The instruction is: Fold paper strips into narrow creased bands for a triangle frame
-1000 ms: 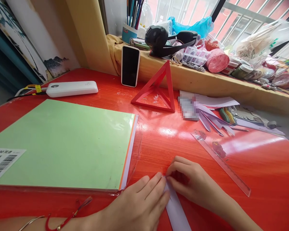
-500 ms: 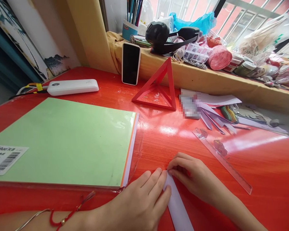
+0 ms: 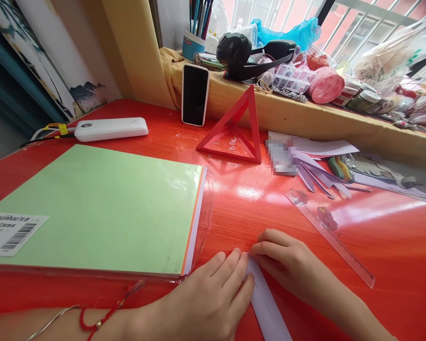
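Observation:
A folded strip of pale lilac paper [image 3: 270,305] lies on the red table and runs off the bottom edge of the view. My left hand [image 3: 213,289] rests on its left side, fingers close together and thumb against the paper, holding it down near the top end. At that same end, my right hand [image 3: 282,253] pinches the strip's tip between curled fingers. Its fingertips are partly hidden, and so is the paper under my left hand.
Left lies a green paper stack [image 3: 120,208] in clear film. A red paper pyramid frame [image 3: 257,128], a phone [image 3: 195,94] and a white power bank [image 3: 111,129] stand behind. A clear ruler [image 3: 333,241] and lilac scraps [image 3: 315,170] are right, below a cluttered sill [image 3: 305,106].
My right hand has shifted slightly down and right at the strip's tip. The whole view has drifted a little; my left hand keeps its place on the paper.

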The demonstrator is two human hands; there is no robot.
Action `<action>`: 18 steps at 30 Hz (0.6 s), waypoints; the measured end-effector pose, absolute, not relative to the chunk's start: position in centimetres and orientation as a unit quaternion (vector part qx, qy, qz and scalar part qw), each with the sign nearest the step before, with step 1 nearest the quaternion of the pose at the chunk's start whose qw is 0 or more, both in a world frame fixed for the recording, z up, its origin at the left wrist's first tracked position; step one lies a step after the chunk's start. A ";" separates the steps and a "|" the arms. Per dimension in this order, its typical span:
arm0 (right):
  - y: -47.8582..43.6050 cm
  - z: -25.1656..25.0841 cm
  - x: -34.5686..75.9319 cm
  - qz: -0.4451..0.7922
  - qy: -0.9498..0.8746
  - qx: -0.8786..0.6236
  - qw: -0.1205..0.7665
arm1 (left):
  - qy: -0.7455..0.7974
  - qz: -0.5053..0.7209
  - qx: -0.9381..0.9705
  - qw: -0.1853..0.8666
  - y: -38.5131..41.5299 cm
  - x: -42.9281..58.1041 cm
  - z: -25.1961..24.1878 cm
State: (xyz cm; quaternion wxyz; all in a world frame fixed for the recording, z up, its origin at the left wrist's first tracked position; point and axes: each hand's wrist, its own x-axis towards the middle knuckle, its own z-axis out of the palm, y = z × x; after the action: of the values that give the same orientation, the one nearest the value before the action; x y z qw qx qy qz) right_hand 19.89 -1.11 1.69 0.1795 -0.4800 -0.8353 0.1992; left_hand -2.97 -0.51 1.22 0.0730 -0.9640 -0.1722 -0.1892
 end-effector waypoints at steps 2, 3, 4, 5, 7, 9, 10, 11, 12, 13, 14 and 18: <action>-1.1 1.9 19.9 0.179 -0.845 -0.473 0.173 | -0.174 -0.194 -0.962 0.076 -0.6 -3.0 1.4; -1.1 2.0 19.9 0.168 -0.850 -0.470 0.168 | -0.175 -0.196 -0.962 0.076 -0.6 -3.0 1.4; -1.1 2.0 19.9 0.158 -0.855 -0.467 0.164 | -0.177 -0.196 -0.962 0.075 -0.6 -3.0 1.4; -1.2 2.1 19.8 0.149 -0.859 -0.463 0.159 | -0.178 -0.194 -0.962 0.073 -0.6 -3.1 1.4; -1.2 2.2 19.8 0.137 -0.868 -0.452 0.153 | -0.181 -0.185 -0.963 0.070 -0.7 -3.1 1.3; -1.4 2.3 19.7 0.130 -0.876 -0.440 0.151 | -0.178 -0.182 -0.965 0.067 -0.7 -3.1 1.1; -1.5 2.4 19.7 0.127 -0.880 -0.433 0.150 | -0.177 -0.181 -0.965 0.067 -0.7 -3.1 1.1; -1.5 2.4 19.6 0.124 -0.883 -0.427 0.148 | -0.176 -0.183 -0.965 0.069 -0.8 -3.1 1.1; -1.6 2.5 19.5 0.121 -0.887 -0.422 0.146 | -0.175 -0.184 -0.965 0.070 -0.8 -3.1 1.2; -1.7 2.6 19.5 0.117 -0.890 -0.417 0.144 | -0.173 -0.182 -0.965 0.069 -0.9 -3.1 1.2; -1.7 2.7 19.4 0.112 -0.893 -0.412 0.140 | -0.172 -0.180 -0.966 0.068 -0.9 -3.1 1.2; -1.8 2.8 19.4 0.071 -0.907 -0.395 0.128 | -0.177 -0.169 -0.968 0.047 -0.7 -3.4 1.2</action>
State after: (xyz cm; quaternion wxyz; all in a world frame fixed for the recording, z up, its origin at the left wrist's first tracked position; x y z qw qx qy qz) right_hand 19.43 -1.84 2.76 0.1278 -0.3945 -0.9072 0.0709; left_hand -3.42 -0.69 1.24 0.0466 -0.9684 -0.1769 -0.1694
